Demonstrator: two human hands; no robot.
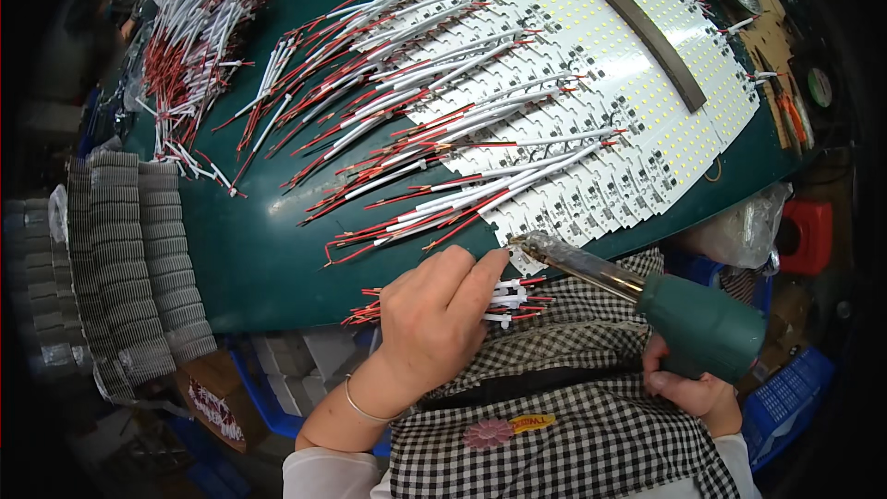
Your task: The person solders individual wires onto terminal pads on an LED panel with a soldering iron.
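Observation:
Closed around a bundle of short red wires in white sleeving (514, 298), my left hand (432, 310) is at the table's near edge. Its thumb and forefinger reach the near corner of the white LED circuit boards (591, 189). My right hand (695, 392) grips a green soldering gun (707, 325) from below. The gun's metal barrel slants up and left, and its tip is close to my left fingertips at that board corner. Whatever is pinched there is too small to make out. Rows of white-sleeved wires (490, 187) lie over the boards, their red ends hanging off to the left.
A dark curved bar (637, 23) lies across the boards on the green table (249, 268). A heap of wires (199, 37) is at the far left. Stacked grey ribbed strips (120, 268) stand at the left edge. Orange-handled pliers (792, 115) and a red box (807, 236) are at right.

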